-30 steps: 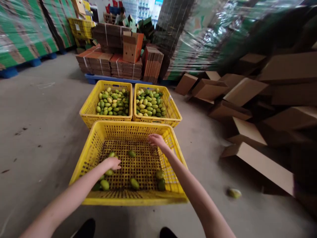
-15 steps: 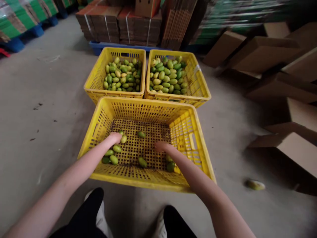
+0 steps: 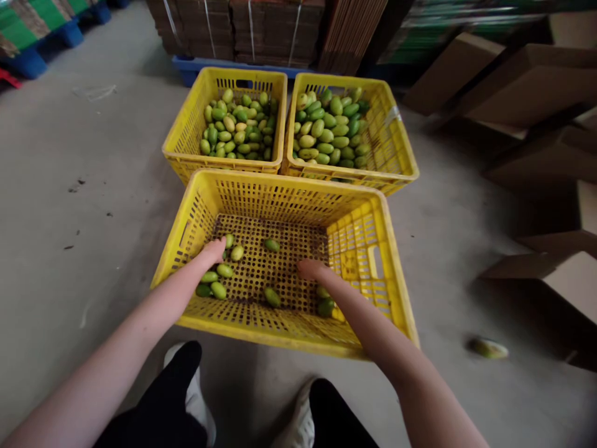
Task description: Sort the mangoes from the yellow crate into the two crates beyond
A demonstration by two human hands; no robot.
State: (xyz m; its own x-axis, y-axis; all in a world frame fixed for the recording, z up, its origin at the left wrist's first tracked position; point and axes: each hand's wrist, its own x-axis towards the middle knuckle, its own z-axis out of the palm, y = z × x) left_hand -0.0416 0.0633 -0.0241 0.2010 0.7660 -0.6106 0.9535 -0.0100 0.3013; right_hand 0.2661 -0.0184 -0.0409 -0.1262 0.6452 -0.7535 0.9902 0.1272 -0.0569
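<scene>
A yellow plastic crate (image 3: 284,339) stands before me, with a few green-yellow mangoes spread over its perforated floor. My left hand (image 3: 214,250) is inside on the left, fingers apart at a mango (image 3: 228,241); whether they touch it is unclear. Just right of that hand lies a paler mango (image 3: 237,252), and several others lie below it. Over the right part of the floor hangs my right hand (image 3: 311,269), its fingers blurred and partly hidden. Close to the right wrist, a dark green mango (image 3: 325,307) sits by the wall. Single mangoes (image 3: 272,245) lie between my hands.
Behind stand two more yellow crates, the left one (image 3: 224,163) and the right one (image 3: 401,168), both holding many mangoes. Flattened cartons (image 3: 275,31) sit on a blue pallet at the back. Open cardboard boxes (image 3: 559,280) line the right side. One fruit (image 3: 489,348) lies on the floor.
My left hand has drawn slightly left, away from the paler mango, which stays on the crate floor. My right hand keeps about the same place. The whole view has shifted a little.
</scene>
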